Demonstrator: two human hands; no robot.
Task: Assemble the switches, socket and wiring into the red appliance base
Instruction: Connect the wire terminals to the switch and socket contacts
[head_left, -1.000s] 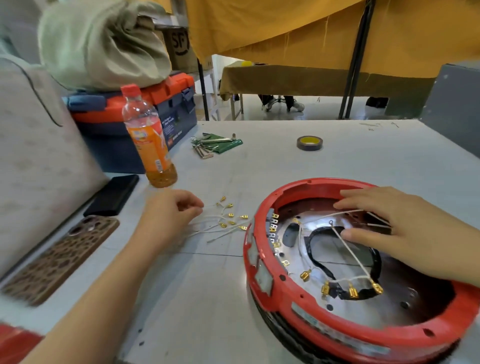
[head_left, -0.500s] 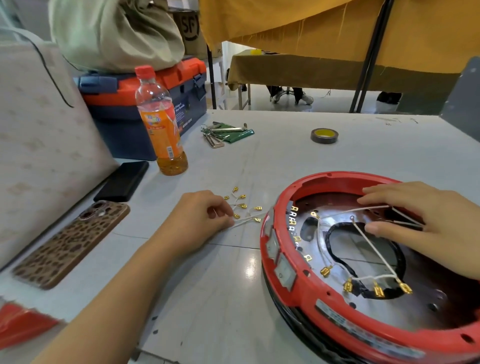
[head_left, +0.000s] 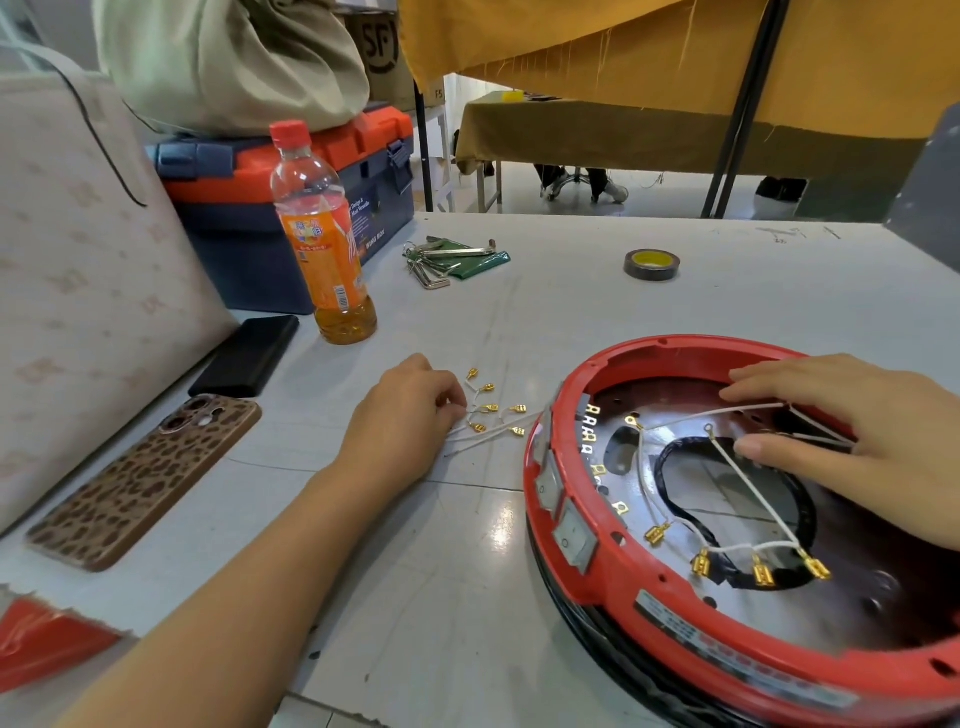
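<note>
The round red appliance base (head_left: 597, 587) lies open side up at the right of the table. Switches (head_left: 571, 535) sit in its near-left wall, and white wires with gold terminals (head_left: 758, 566) cross its metal floor. My right hand (head_left: 852, 447) lies flat inside the base, fingers straight, pressing white wires down. Left of the base, a loose bunch of short white wires with gold terminals (head_left: 493, 410) lies on the table. My left hand (head_left: 405, 421) rests beside that bunch, fingers curled and pinching the wire ends.
An orange drink bottle (head_left: 324, 244) stands behind my left hand, in front of a blue and orange toolbox (head_left: 249, 208). Two phones (head_left: 145, 478) lie at the left. Hex keys (head_left: 441, 265) and a tape roll (head_left: 652, 264) sit further back.
My left hand has closed onto the loose wires by the base. My right hand stays flat inside the base. The camera has drawn closer.
</note>
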